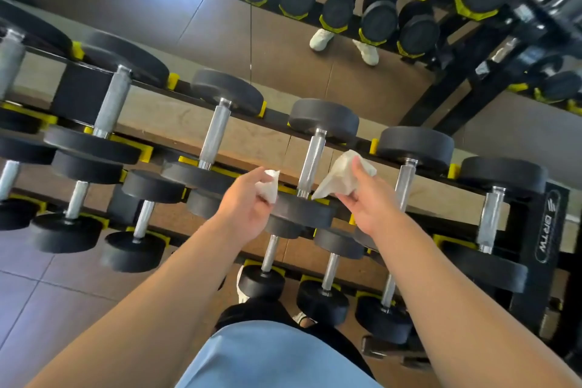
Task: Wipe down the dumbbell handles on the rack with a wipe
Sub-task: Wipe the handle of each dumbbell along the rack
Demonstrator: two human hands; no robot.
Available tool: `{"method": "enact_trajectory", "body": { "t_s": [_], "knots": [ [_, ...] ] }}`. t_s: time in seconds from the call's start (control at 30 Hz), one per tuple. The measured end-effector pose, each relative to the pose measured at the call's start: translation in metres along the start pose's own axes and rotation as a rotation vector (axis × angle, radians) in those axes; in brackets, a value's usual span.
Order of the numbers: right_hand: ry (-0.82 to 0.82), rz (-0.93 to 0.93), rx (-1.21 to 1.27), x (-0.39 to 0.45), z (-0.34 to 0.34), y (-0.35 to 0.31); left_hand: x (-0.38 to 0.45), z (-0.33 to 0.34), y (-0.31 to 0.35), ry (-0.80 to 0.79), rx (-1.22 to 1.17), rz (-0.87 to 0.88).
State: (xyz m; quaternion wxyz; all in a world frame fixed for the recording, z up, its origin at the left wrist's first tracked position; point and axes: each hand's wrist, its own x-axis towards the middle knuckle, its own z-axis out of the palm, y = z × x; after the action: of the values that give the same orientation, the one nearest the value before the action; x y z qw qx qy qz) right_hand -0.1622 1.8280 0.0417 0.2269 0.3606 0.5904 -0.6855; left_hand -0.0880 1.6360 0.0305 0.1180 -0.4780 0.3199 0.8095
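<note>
the left hand (244, 198) pinches a small crumpled white wipe (269, 187) between thumb and fingertips, just left of the near end of a steel handle (311, 162). the right hand (367, 198) holds a larger wipe piece (338, 178), white and creased, hanging in a loose triangle from its curled fingers, just right of that same handle. neither piece touches the handle. the handle is bright, knurled metal, running near to far between two round black heads on the top tier of the rack (548, 224). more dumbbells with the same shiny handles sit to the left and right and on lower tiers, each resting in yellow cradles. a mirror (220, 25) on the far side reflects the rack and pale shoes. blue shorts (267, 356) fill the near edge.
</note>
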Motion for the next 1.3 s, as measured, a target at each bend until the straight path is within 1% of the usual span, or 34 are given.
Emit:
{"method": "enact_trajectory", "body": {
  "t_s": [0.07, 0.13, 0.17, 0.2, 0.27, 0.33, 0.37, 0.4, 0.47, 0.53, 0.57, 0.6, 0.63, 0.67, 0.7, 0.73, 0.8, 0.83, 0.87, 0.9, 0.93, 0.97, 1.0, 1.03, 1.07, 1.1, 1.13, 1.17, 1.2, 1.23, 1.27, 1.3],
  "knots": [
    [-0.049, -0.046, -0.063, 0.002, 0.006, -0.001, 0.003, -0.003, 0.007, 0.021, -0.001, 0.003],
    [-0.009, -0.145, -0.197, 0.004, 0.017, -0.002, 0.004, -0.005, 0.012, 0.01, -0.082, 0.011],
    [0.012, -0.188, -0.249, 0.005, 0.022, -0.003, 0.004, -0.005, 0.014, 0.01, -0.085, 0.015],
    [0.013, -0.218, -0.288, 0.006, 0.028, -0.004, 0.003, -0.005, 0.015, 0.012, -0.041, 0.021],
    [0.01, -0.253, -0.355, 0.009, 0.036, -0.005, 0.004, -0.006, 0.015, 0.027, 0.12, 0.053],
    [0.054, -0.316, -0.453, 0.011, 0.043, -0.008, 0.009, -0.011, 0.017, 0.066, 0.257, 0.105],
    [0.095, -0.388, -0.519, 0.012, 0.045, -0.008, 0.012, -0.014, 0.017, 0.073, 0.298, 0.127],
    [0.136, -0.499, -0.597, 0.013, 0.047, -0.009, 0.015, -0.017, 0.019, 0.07, 0.312, 0.138],
    [0.168, -0.782, -0.771, 0.013, 0.052, -0.012, 0.017, -0.021, 0.021, 0.048, 0.286, 0.158],
    [0.08, -1.075, -0.985, 0.022, 0.054, -0.01, 0.019, -0.022, 0.023, 0.029, 0.217, 0.168],
    [0.0, -1.203, -1.159, 0.032, 0.054, -0.009, 0.02, -0.021, 0.024, 0.019, 0.172, 0.168],
    [-0.085, -1.298, -1.392, 0.047, 0.052, -0.007, 0.021, -0.022, 0.024, 0.008, 0.133, 0.172],
    [-0.153, -1.347, -1.639, 0.06, 0.05, -0.005, 0.023, -0.021, 0.023, -0.003, 0.12, 0.187],
    [-0.222, -1.342, -1.83, 0.07, 0.047, -0.003, 0.024, -0.02, 0.021, -0.011, 0.131, 0.211],
    [-0.287, -1.311, -1.935, 0.074, 0.044, 0.0, 0.025, -0.017, 0.018, -0.004, 0.156, 0.239],
    [-0.349, -1.281, -1.972, 0.075, 0.041, 0.003, 0.026, -0.012, 0.013, 0.018, 0.179, 0.268],
    [-0.516, -1.244, -1.989, 0.068, 0.038, 0.009, 0.028, 0.001, 0.001, 0.082, 0.201, 0.313],
    [-0.613, -1.18, -1.953, 0.061, 0.038, 0.013, 0.031, 0.007, -0.006, 0.122, 0.207, 0.34],
    [-0.657, -1.089, -1.864, 0.055, 0.04, 0.014, 0.034, 0.013, -0.013, 0.174, 0.216, 0.371],
    [-0.618, -1.0, -1.739, 0.052, 0.045, 0.011, 0.038, 0.018, -0.019, 0.23, 0.23, 0.405],
    [-0.503, -0.912, -1.58, 0.055, 0.051, 0.005, 0.041, 0.024, -0.026, 0.279, 0.262, 0.434],
    [-0.35, -0.843, -1.412, 0.06, 0.057, -0.002, 0.044, 0.03, -0.033, 0.325, 0.32, 0.453],
    [-0.238, -0.855, -1.31, 0.061, 0.062, -0.011, 0.046, 0.036, -0.041, 0.376, 0.391, 0.468],
    [-0.206, -0.971, -1.292, 0.061, 0.066, -0.017, 0.049, 0.04, -0.047, 0.429, 0.448, 0.477],
    [-0.239, -1.164, -1.342, 0.061, 0.07, -0.022, 0.053, 0.044, -0.052, 0.474, 0.478, 0.482],
    [-0.342, -1.407, -1.451, 0.066, 0.071, -0.025, 0.056, 0.047, -0.054, 0.511, 0.487, 0.48],
    [-0.473, -1.609, -1.629, 0.077, 0.069, -0.027, 0.059, 0.049, -0.054, 0.538, 0.495, 0.47],
    [-0.564, -1.687, -1.82, 0.087, 0.066, -0.029, 0.061, 0.05, -0.054, 0.561, 0.516, 0.469],
    [-0.583, -1.659, -1.986, 0.098, 0.062, -0.029, 0.062, 0.051, -0.055, 0.58, 0.54, 0.479],
    [-0.568, -1.602, -2.082, 0.105, 0.058, -0.031, 0.063, 0.052, -0.056, 0.59, 0.557, 0.496],
    [-0.584, -1.529, -2.103, 0.105, 0.054, -0.031, 0.063, 0.052, -0.057, 0.598, 0.562, 0.509],
    [-0.607, -1.468, -2.057, 0.1, 0.05, -0.03, 0.062, 0.053, -0.058, 0.606, 0.552, 0.517]
  ]
}}
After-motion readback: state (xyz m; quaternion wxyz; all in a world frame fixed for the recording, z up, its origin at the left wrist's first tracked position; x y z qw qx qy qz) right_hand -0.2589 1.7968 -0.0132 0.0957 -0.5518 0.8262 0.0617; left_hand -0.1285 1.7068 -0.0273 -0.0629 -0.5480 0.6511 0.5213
